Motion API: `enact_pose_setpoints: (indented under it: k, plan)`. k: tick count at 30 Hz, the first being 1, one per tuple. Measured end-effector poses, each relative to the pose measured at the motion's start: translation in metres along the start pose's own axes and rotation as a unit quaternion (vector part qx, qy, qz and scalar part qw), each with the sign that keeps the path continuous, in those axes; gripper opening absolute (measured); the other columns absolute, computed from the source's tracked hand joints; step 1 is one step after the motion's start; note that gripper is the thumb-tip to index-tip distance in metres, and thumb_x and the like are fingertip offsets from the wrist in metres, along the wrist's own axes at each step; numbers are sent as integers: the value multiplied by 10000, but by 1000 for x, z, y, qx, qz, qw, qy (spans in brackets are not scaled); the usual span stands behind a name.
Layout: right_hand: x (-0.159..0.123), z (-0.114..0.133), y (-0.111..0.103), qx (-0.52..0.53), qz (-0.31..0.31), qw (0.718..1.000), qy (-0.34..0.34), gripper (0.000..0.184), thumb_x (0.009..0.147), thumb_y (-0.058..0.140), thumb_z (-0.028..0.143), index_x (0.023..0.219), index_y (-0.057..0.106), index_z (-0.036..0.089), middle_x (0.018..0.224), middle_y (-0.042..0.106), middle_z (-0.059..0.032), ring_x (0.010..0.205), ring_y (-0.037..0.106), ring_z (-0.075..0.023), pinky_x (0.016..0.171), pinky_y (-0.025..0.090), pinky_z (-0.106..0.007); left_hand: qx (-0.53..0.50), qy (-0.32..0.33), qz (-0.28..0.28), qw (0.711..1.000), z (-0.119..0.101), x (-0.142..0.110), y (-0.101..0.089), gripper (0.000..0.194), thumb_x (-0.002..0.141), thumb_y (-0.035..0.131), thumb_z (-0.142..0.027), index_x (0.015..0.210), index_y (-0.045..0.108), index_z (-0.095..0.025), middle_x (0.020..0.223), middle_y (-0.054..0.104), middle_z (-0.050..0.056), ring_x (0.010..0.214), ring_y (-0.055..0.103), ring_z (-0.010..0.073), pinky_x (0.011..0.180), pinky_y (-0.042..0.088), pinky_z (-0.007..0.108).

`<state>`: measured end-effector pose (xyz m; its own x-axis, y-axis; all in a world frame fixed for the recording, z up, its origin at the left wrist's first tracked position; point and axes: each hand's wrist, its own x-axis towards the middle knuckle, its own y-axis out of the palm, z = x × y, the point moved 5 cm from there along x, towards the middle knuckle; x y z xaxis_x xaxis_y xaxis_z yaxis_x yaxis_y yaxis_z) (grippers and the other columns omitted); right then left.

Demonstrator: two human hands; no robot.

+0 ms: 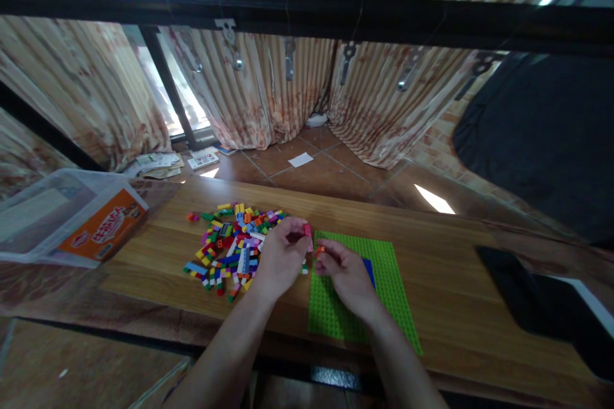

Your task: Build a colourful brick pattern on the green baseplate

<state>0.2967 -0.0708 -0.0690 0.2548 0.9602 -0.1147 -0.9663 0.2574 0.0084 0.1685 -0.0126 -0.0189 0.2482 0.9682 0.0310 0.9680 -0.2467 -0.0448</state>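
Observation:
My left hand (284,252) is closed on a red-pink toy brick (307,231), pinched at the fingertips by the left edge of the green baseplate. Just to its right, my right hand (343,273) pinches a small orange toy brick (320,249) above the green baseplate (386,307). Part of a blue piece (369,271) shows on the baseplate behind my right hand; the rest of it is hidden. A loose pile of coloured toy bricks (244,259) spreads over the wooden table to the left of my left hand and partly behind it.
A clear plastic box (29,255) with an orange label stands at the table's left end. Dark flat objects (522,294) lie at the right end of the wooden table (451,294). Beyond it are a tiled floor with papers (300,160), striped curtains (268,96) and a black bar (307,11).

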Motion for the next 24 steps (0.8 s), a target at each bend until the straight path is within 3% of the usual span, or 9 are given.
enact_pose_setpoints:
  k: [5,10,14,18,21,24]
  plan:
    - [-3,2,29,-175,53,980,-76,306,803,521,131,1075,652,178,944,724,-62,767,658,-167,748,523,-302,104,30,3,994,4,2,-4,289,729,554,-77,990,651,-155,905,692,37,835,644,159,779,508,283]
    - [0,7,43,-171,47,981,-84,376,762,545,92,1119,634,166,895,721,-54,725,663,-163,718,527,-272,144,20,-2,989,2,4,-9,346,748,537,-72,1063,655,-152,984,707,48,905,655,167,828,516,294]
    - [0,10,40,-179,34,979,-96,373,765,515,77,1104,642,169,883,720,-51,713,666,-149,705,527,-254,141,26,4,990,2,5,-10,322,759,549,-100,1057,661,-147,996,709,43,887,662,161,810,525,281]
    - [2,18,10,-189,-33,975,-111,266,810,511,167,1005,691,189,918,733,-56,772,675,-165,732,528,-285,125,22,33,991,4,1,-3,325,776,573,-155,1091,655,-160,944,714,30,780,659,147,700,527,251]
    - [6,25,-35,-125,-146,978,-82,243,809,569,318,950,706,175,823,734,-56,639,661,-162,617,530,-288,106,19,68,992,3,-8,14,312,782,564,-144,1081,654,-157,910,711,26,738,647,133,683,518,238]
    - [5,31,-80,-50,-255,963,-65,244,727,646,350,858,707,153,754,721,-52,556,617,-136,546,514,-267,108,15,128,986,5,-21,41,274,787,539,-113,1024,668,-163,854,702,15,732,640,126,686,513,230]
